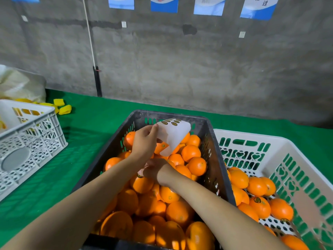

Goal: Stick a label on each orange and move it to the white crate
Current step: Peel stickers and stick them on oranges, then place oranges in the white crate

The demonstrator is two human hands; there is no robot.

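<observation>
The left hand pinches the label sheet above the black crate. The right hand rests on a labelled orange in that crate (fingers hidden, so the grip cannot be told). The fruit appears firm, round and moderately heavy. Cup its sides for transfer to the white crate.

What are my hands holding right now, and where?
The left hand pinches the label sheet by its left edge. The right hand lies on an orange; grip cannot be told.
</observation>
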